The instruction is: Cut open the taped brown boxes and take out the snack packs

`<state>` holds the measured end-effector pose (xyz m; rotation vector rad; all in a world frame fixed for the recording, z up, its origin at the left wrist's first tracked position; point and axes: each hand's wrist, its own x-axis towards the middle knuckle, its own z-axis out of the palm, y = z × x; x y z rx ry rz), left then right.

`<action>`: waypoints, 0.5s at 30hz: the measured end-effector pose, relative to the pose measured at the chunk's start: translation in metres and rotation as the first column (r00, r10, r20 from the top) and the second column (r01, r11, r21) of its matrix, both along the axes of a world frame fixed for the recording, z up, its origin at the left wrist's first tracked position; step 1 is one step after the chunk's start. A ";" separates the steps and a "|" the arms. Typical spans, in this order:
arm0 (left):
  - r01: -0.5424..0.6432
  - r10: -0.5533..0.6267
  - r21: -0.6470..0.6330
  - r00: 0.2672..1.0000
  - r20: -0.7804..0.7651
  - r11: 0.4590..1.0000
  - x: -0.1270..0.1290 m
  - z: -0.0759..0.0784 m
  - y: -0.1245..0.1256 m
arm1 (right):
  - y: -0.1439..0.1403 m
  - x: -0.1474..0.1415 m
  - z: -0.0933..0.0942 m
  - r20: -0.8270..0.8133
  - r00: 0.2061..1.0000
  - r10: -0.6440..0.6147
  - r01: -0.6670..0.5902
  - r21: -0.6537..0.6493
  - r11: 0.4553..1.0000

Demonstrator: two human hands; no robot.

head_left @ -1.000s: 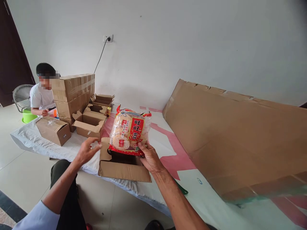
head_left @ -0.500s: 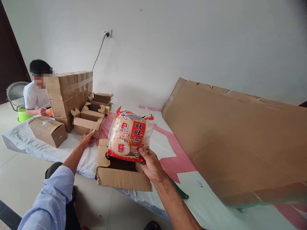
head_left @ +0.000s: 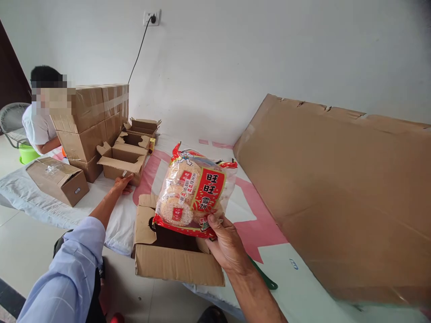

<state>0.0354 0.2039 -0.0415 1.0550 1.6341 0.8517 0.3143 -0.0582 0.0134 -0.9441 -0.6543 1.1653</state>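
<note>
- The right hand [head_left: 229, 246] is gripping a bag of crackers [head_left: 193, 195] by its lower corner, thumb pressing the front.
- The bag is tilting up beyond those fingers, above an open box [head_left: 180, 264].
- The left hand [head_left: 121, 185] is touching another box [head_left: 114, 172]; I can't tell whether it's gripping.

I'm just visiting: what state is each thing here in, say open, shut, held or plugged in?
Cracker bag: held up by the right hand, no opening visible
Near box: open
Box at the left hand: open
Two boxes behind that: open
Box at far left: top folded down, taped
Stacked boxes: closed, taped
Plug: in its socket
</note>
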 end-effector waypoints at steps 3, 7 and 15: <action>-0.015 0.016 -0.029 1.000 0.011 0.999 0.004 0.003 0.011 | -0.001 0.002 0.002 -0.022 1.000 0.001 -0.002 -0.036 0.999; -0.014 0.015 -0.039 1.000 0.016 0.999 0.006 0.007 0.021 | -0.001 0.005 0.003 -0.009 1.000 0.010 -0.010 -0.039 0.999; 0.006 -0.007 -0.047 1.000 -0.007 0.999 0.009 0.013 0.045 | -0.001 0.004 0.000 0.006 1.000 -0.008 0.009 -0.016 1.000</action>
